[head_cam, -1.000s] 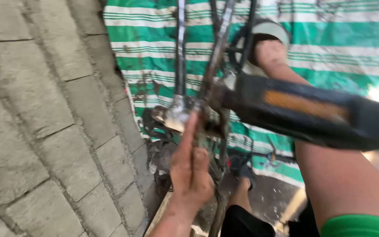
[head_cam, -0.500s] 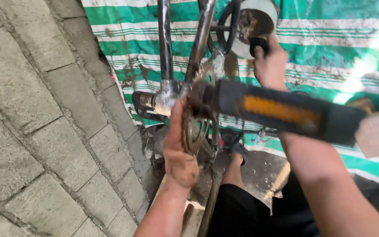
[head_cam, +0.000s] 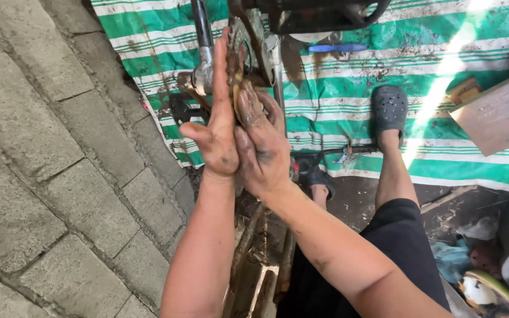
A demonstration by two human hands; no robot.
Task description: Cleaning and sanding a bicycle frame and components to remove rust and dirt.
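A bicycle frame stands over a green and white striped tarp (head_cam: 349,76). Its rusty chainring (head_cam: 238,70) sits between my two greasy hands at the bottom bracket. My left hand (head_cam: 218,126) is flat and upright against the chainring's left side, fingers straight, thumb out. My right hand (head_cam: 261,141) presses the chainring from the right, fingers curled over its edge. A chrome frame tube (head_cam: 202,44) rises to the left of the hands. The black pedal (head_cam: 319,15) shows at the top edge.
Grey paving stones (head_cam: 48,153) fill the left. My leg and a grey clog (head_cam: 389,109) rest on the tarp. A blue tool (head_cam: 337,47) lies near the top. A wooden board (head_cam: 499,115) is at the right, and clutter (head_cam: 490,277) lies at the lower right.
My right hand came down from the upper frame onto the chainring, beside my left hand. The pedal swung up from mid-frame to the top edge. The view tilted down.
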